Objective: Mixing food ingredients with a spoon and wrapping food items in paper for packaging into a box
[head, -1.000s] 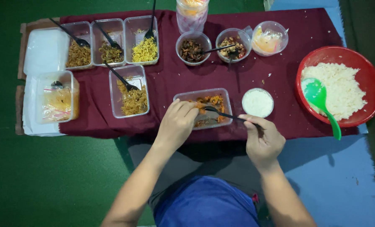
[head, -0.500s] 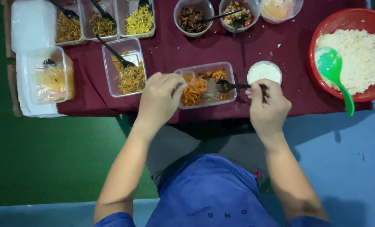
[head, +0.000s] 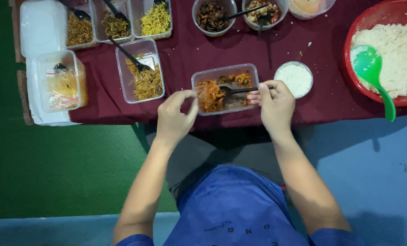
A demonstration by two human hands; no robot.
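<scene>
Maroon cloth covers the surface [head: 185, 50]. At twelve o'clock, a half-filled clear container [head: 225, 87] is steadied by left hand [head: 174, 120], fingers curled empty; right hand [head: 276, 105] grips a black spoon [head: 240, 90] inside.

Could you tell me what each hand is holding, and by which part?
The right hand holds a dark spoon by its handle end; the left hand steadies the clear container at its edge.

Packaging in view:

- White foam clamshell box [head: 41, 27], rectangular, at 10 o'clock on the maroon cloth [head: 185, 50].
- Clear rectangular tub [head: 61, 81], holding clear plastic sachets with red and yellow contents, resting on the foam box at 9 o'clock.
- Clear rectangular tub [head: 225, 89] of orange food, at 12 o'clock.

No labels, signs or screens.
</scene>
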